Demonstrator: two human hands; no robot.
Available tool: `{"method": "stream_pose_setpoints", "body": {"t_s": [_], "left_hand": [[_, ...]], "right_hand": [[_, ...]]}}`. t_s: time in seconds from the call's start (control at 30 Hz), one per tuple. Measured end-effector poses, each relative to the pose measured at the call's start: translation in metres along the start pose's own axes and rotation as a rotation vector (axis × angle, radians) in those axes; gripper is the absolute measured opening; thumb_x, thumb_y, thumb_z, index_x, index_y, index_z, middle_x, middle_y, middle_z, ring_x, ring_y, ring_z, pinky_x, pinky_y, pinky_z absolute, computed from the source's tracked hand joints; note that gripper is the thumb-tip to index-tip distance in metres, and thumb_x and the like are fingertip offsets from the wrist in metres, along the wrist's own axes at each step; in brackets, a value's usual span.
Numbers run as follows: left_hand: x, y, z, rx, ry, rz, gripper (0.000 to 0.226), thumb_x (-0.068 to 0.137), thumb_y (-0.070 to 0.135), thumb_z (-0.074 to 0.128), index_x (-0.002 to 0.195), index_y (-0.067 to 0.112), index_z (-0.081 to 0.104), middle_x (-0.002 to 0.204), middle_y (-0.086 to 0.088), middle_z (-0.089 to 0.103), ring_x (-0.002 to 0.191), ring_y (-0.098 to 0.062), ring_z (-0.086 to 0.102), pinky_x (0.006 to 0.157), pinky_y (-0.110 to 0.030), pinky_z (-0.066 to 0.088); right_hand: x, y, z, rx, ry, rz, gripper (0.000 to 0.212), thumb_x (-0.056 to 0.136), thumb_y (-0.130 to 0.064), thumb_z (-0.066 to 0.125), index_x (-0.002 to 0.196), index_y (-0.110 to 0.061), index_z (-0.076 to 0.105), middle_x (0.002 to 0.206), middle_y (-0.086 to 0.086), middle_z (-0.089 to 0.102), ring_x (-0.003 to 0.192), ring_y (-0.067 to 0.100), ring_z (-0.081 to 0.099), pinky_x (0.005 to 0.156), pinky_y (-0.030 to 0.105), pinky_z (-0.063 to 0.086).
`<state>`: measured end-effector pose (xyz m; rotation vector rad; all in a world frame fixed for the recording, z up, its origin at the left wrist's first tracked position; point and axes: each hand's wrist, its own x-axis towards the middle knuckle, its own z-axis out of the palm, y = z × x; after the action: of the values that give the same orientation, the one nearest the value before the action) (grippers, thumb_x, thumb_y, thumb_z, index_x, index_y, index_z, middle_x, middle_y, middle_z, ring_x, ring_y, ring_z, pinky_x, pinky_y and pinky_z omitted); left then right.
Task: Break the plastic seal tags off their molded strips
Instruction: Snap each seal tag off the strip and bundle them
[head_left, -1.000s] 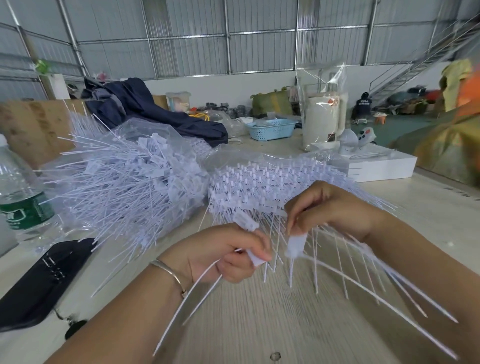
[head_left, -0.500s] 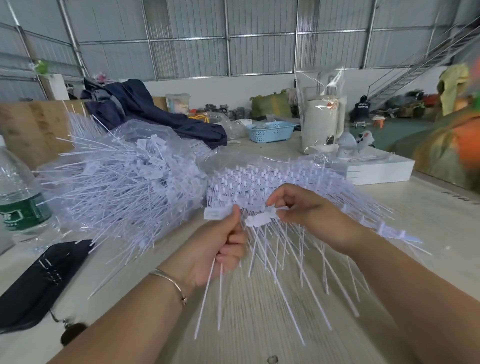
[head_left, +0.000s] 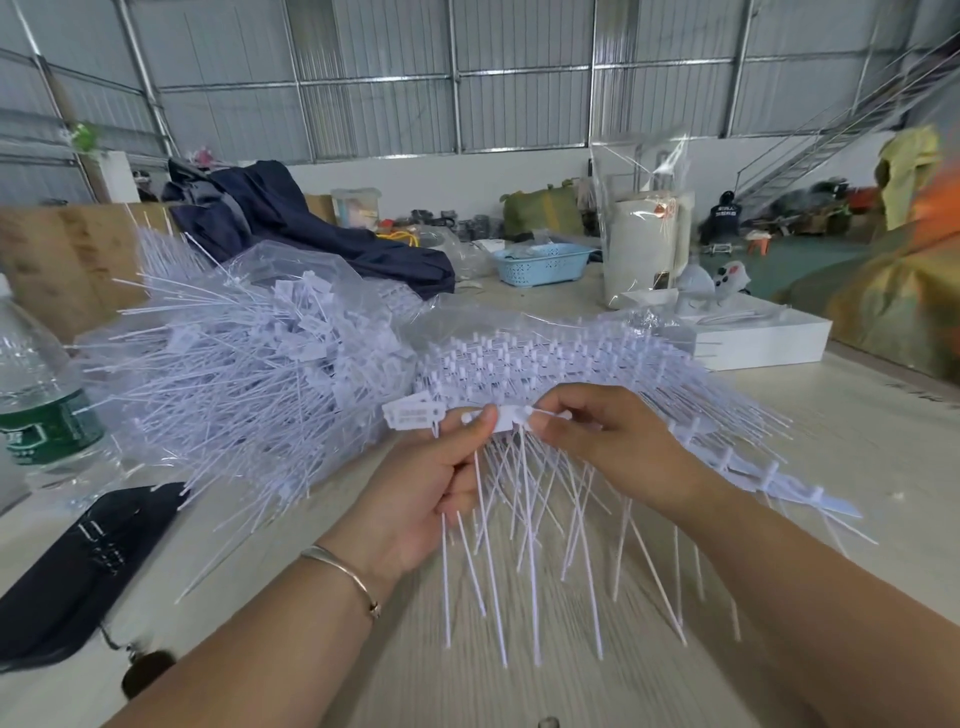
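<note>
My left hand (head_left: 426, 488) grips several loose white seal tags (head_left: 413, 414), flat heads sticking up past the thumb and thin tails hanging down over the table. My right hand (head_left: 597, 441) pinches the molded strip (head_left: 727, 462), which runs from between my hands off to the lower right with several tags still joined to it. Thumb and fingers of both hands meet at one tag (head_left: 511, 418) at the strip's near end. Behind my hands lies a stack of whole strips (head_left: 545, 353). To the left spreads a heap of separated tags (head_left: 249, 364) on clear plastic.
A water bottle (head_left: 36, 395) stands at the left edge, a black pouch (head_left: 78, 561) lies near the front left. A white box (head_left: 763, 338), a wrapped white cylinder (head_left: 644, 249), a blue basket (head_left: 543, 265) and dark cloth (head_left: 291, 228) sit farther back on the wooden table (head_left: 545, 675).
Both hands have risen from the table toward the stack. The left hand turned upright with its tags, and the right hand now pinches the strip's end against the left thumb.
</note>
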<state>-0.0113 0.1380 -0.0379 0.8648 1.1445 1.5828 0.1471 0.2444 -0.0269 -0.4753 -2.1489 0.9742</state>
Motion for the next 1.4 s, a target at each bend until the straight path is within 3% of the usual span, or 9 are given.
{"method": "stream_pose_setpoints", "body": {"t_s": [0.07, 0.2, 0.37, 0.57, 0.9, 1.03, 1.13, 1.27, 1.4], "left_hand": [[-0.001, 0.001, 0.001, -0.029, -0.05, -0.005, 0.012, 0.074, 0.03, 0.074, 0.075, 0.024, 0.064, 0.066, 0.005, 0.02, 0.049, -0.006, 0.011, 0.033, -0.015, 0.016], [-0.003, 0.002, 0.002, -0.098, -0.182, -0.052, 0.021, 0.084, 0.026, 0.068, 0.066, 0.026, 0.058, 0.06, 0.009, 0.02, 0.045, -0.003, 0.013, 0.033, -0.014, 0.015], [-0.006, -0.002, 0.005, -0.144, -0.358, -0.125, 0.024, 0.085, 0.029, 0.064, 0.061, 0.028, 0.061, 0.056, 0.012, 0.026, 0.04, 0.0, 0.02, 0.035, -0.014, 0.012], [-0.007, -0.006, 0.005, -0.165, -0.423, -0.23, 0.025, 0.076, 0.04, 0.077, 0.065, 0.024, 0.061, 0.058, 0.011, 0.03, 0.04, 0.0, 0.024, 0.034, -0.012, 0.018], [-0.005, -0.012, 0.01, -0.087, -0.293, -0.27, 0.034, 0.079, 0.053, 0.062, 0.066, 0.022, 0.06, 0.058, 0.009, 0.028, 0.039, 0.0, 0.021, 0.033, -0.012, 0.017], [-0.003, -0.003, 0.004, -0.367, -0.261, -0.073, 0.041, 0.06, 0.027, 0.091, 0.069, 0.016, 0.053, 0.049, 0.008, 0.032, 0.035, -0.002, 0.023, 0.033, -0.016, 0.016], [-0.005, 0.006, 0.002, -0.286, -0.271, 0.029, 0.041, 0.065, 0.021, 0.083, 0.053, 0.018, 0.044, 0.051, 0.006, 0.028, 0.04, -0.006, 0.017, 0.035, -0.018, 0.018], [-0.006, 0.001, 0.005, -0.162, -0.086, 0.03, 0.032, 0.079, 0.028, 0.069, 0.061, 0.015, 0.045, 0.056, 0.002, 0.03, 0.039, -0.007, 0.022, 0.037, -0.019, 0.019], [-0.005, -0.009, 0.008, 0.118, 0.171, 0.166, 0.031, 0.085, 0.033, 0.069, 0.063, 0.013, 0.059, 0.055, -0.001, 0.045, 0.039, -0.009, 0.031, 0.039, -0.018, 0.024]], "right_hand": [[0.0, 0.0, -0.006, 0.08, -0.035, 0.058, 0.025, 0.088, -0.031, 0.064, 0.082, -0.007, 0.069, 0.08, 0.028, 0.06, 0.069, 0.036, 0.053, 0.073, 0.03, 0.039], [-0.002, 0.001, -0.014, 0.214, -0.11, 0.118, 0.039, 0.076, -0.043, 0.069, 0.081, -0.005, 0.068, 0.069, 0.005, 0.057, 0.066, 0.009, 0.052, 0.067, 0.013, 0.04], [-0.001, 0.0, -0.015, 0.256, -0.202, 0.134, 0.019, 0.078, -0.039, 0.069, 0.068, -0.022, 0.067, 0.067, 0.002, 0.053, 0.067, 0.011, 0.048, 0.071, 0.025, 0.037], [-0.003, -0.005, -0.014, 0.265, -0.257, 0.098, 0.018, 0.08, -0.03, 0.071, 0.077, -0.013, 0.068, 0.066, -0.001, 0.055, 0.065, 0.008, 0.049, 0.069, 0.018, 0.04], [-0.004, -0.012, 0.004, 0.166, -0.134, 0.038, 0.038, 0.077, -0.037, 0.065, 0.08, 0.001, 0.064, 0.072, 0.029, 0.05, 0.069, 0.023, 0.043, 0.07, 0.035, 0.035], [-0.004, -0.017, 0.0, 0.085, 0.1, -0.082, 0.04, 0.074, -0.044, 0.072, 0.068, -0.007, 0.059, 0.058, 0.001, 0.047, 0.054, 0.015, 0.04, 0.054, 0.028, 0.031], [-0.001, -0.019, -0.008, -0.106, 0.278, -0.245, 0.029, 0.077, -0.038, 0.079, 0.067, -0.017, 0.061, 0.06, -0.006, 0.055, 0.058, 0.012, 0.05, 0.057, 0.029, 0.041], [-0.001, -0.011, -0.001, -0.182, 0.216, -0.16, 0.017, 0.081, -0.037, 0.076, 0.081, -0.02, 0.072, 0.065, -0.005, 0.062, 0.059, 0.013, 0.052, 0.057, 0.03, 0.041], [-0.004, 0.002, 0.003, -0.126, 0.145, 0.031, 0.016, 0.083, -0.036, 0.074, 0.09, -0.022, 0.077, 0.048, -0.02, 0.054, 0.044, 0.001, 0.045, 0.05, 0.01, 0.03]]}}
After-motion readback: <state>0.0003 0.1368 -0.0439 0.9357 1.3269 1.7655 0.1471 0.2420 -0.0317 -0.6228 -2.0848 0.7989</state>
